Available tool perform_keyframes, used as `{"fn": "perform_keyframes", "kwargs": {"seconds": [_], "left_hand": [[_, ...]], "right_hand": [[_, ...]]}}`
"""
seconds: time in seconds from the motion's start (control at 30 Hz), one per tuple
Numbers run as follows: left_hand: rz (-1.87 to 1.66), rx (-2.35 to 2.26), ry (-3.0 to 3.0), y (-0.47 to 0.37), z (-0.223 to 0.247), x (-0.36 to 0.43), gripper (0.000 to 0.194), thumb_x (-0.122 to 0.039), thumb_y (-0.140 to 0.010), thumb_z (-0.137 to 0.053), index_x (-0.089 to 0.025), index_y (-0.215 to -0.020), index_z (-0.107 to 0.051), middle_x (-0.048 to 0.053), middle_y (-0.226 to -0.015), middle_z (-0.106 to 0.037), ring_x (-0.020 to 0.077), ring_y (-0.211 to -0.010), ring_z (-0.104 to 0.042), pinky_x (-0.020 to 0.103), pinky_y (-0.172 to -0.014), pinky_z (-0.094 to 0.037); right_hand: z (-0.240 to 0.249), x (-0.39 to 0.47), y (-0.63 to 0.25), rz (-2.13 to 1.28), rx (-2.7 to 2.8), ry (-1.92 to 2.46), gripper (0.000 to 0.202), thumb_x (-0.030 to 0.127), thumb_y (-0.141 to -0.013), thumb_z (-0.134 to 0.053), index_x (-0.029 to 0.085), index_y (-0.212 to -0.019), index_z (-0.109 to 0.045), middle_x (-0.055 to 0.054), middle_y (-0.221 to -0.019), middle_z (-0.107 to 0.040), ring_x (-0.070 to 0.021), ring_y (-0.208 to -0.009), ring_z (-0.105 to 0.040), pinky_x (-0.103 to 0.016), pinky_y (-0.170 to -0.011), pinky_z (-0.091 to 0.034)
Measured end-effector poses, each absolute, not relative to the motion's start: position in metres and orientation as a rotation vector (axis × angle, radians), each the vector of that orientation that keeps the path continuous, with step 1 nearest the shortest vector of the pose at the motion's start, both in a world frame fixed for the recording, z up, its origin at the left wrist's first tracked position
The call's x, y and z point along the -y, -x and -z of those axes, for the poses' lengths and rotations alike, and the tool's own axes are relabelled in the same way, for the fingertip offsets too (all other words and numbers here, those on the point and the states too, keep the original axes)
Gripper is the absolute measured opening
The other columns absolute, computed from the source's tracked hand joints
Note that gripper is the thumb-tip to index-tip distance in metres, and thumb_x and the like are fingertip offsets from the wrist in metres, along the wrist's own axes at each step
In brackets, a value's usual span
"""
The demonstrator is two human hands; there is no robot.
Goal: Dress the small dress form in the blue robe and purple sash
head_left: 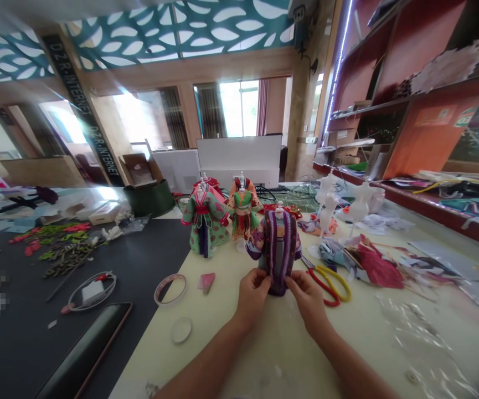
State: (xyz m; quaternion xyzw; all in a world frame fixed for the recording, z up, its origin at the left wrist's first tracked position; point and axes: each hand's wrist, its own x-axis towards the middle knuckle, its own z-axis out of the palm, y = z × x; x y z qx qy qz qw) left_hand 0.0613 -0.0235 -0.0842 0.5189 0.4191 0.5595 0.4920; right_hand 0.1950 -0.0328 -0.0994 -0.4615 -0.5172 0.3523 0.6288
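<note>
A small purple patterned doll robe (279,249) hangs on a white mini mannequin (279,206) standing on the pale table. My left hand (253,293) pinches the robe's lower left edge between thumb and fingers. On the other side, my right hand (308,299) pinches the lower right edge the same way. Scissors with red and yellow handles (333,281) lie just beyond my right hand. Behind the robe stand two more dressed mannequins, one in a green and pink robe (206,221), the other in a green and orange one (243,208).
Tape rolls (170,290) and a pink scrap (206,282) lie to the left. Bare white mannequins (360,202) and fabric scraps (374,263) are at right, near clear plastic bags (422,343). A phone-like black slab (89,349) rests on the dark surface. A monitor (239,159) stands behind.
</note>
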Motion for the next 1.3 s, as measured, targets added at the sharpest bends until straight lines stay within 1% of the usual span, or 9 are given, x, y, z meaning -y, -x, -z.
{"fn": "perform_keyframes", "kwargs": {"seconds": [0.1,0.2,0.3,0.5,0.63,0.77,1.03,1.13,1.3], "left_hand": [[-1.347,-0.955,-1.217,-0.063,0.087,0.023,0.021,-0.031,-0.069,-0.064,-0.013,-0.070,-0.053,0.001,-0.063,-0.056,0.0127,-0.060,-0.052,0.022,-0.058,-0.040],[-1.319,-0.886,-1.156,-0.065,0.086,0.023,0.024,-0.031,-0.068,-0.066,-0.012,-0.079,-0.057,0.005,-0.073,-0.062,0.0152,-0.068,-0.057,0.024,-0.064,-0.044],[-1.279,-0.845,-1.130,-0.065,0.084,0.024,0.030,-0.031,-0.066,-0.068,-0.010,-0.087,-0.060,0.008,-0.083,-0.065,0.0175,-0.076,-0.059,0.025,-0.070,-0.046],[-1.212,-0.915,-1.164,-0.062,0.085,0.027,0.025,-0.032,-0.068,-0.066,-0.009,-0.077,-0.065,0.007,-0.074,-0.065,0.0161,-0.068,-0.057,0.024,-0.065,-0.044],[-1.201,-0.925,-1.186,-0.060,0.088,0.026,0.023,-0.031,-0.067,-0.066,-0.010,-0.077,-0.066,0.005,-0.073,-0.066,0.0156,-0.068,-0.057,0.023,-0.065,-0.043],[-1.192,-0.957,-1.213,-0.058,0.089,0.026,0.024,-0.033,-0.069,-0.064,-0.010,-0.077,-0.067,0.005,-0.074,-0.066,0.0153,-0.067,-0.056,0.023,-0.065,-0.042],[-1.159,-0.976,-1.156,-0.059,0.085,0.027,0.026,-0.032,-0.067,-0.064,-0.010,-0.080,-0.067,0.006,-0.074,-0.066,0.0159,-0.067,-0.057,0.024,-0.065,-0.044],[-1.143,-0.996,-1.141,-0.058,0.086,0.027,0.026,-0.031,-0.066,-0.065,-0.010,-0.080,-0.067,0.006,-0.073,-0.066,0.0158,-0.066,-0.057,0.024,-0.064,-0.045],[-1.139,-1.032,-1.156,-0.058,0.087,0.026,0.023,-0.029,-0.067,-0.063,-0.010,-0.079,-0.067,0.006,-0.072,-0.065,0.0145,-0.065,-0.057,0.023,-0.063,-0.045]], "right_hand": [[0.100,0.033,-0.195,-0.866,1.141,1.023,0.028,0.043,-0.071,-0.064,0.016,-0.074,-0.059,-0.003,-0.067,-0.060,-0.0154,-0.062,-0.053,-0.029,-0.059,-0.044],[0.101,0.034,-0.197,-0.926,1.126,0.995,0.028,0.041,-0.069,-0.067,0.016,-0.077,-0.059,-0.003,-0.069,-0.061,-0.0152,-0.064,-0.054,-0.028,-0.061,-0.045],[0.099,0.036,-0.200,-1.003,1.106,0.966,0.030,0.040,-0.067,-0.070,0.016,-0.082,-0.059,-0.004,-0.073,-0.063,-0.0157,-0.069,-0.057,-0.028,-0.065,-0.046],[0.094,0.039,-0.206,-1.122,1.077,0.987,0.036,0.040,-0.061,-0.075,0.016,-0.084,-0.061,-0.005,-0.076,-0.065,-0.0159,-0.071,-0.058,-0.029,-0.068,-0.046],[0.093,0.039,-0.205,-1.183,1.144,1.012,0.034,0.041,-0.064,-0.071,0.016,-0.086,-0.062,-0.006,-0.081,-0.065,-0.0163,-0.074,-0.058,-0.029,-0.070,-0.045],[0.092,0.038,-0.207,-1.158,1.200,1.081,0.031,0.042,-0.062,-0.070,0.015,-0.074,-0.061,-0.003,-0.069,-0.061,-0.0147,-0.066,-0.054,-0.027,-0.063,-0.041],[0.085,0.037,-0.212,-1.133,1.188,1.178,0.030,0.040,-0.057,-0.071,0.015,-0.061,-0.055,0.001,-0.056,-0.051,-0.0110,-0.057,-0.044,-0.025,-0.055,-0.033],[0.086,0.036,-0.214,-1.158,1.170,1.163,0.028,0.038,-0.057,-0.072,0.015,-0.063,-0.056,0.001,-0.058,-0.054,-0.0110,-0.057,-0.046,-0.025,-0.056,-0.034],[0.090,0.035,-0.215,-1.243,1.137,1.129,0.027,0.035,-0.056,-0.073,0.016,-0.066,-0.057,0.000,-0.061,-0.059,-0.0127,-0.061,-0.053,-0.026,-0.061,-0.040]]}}
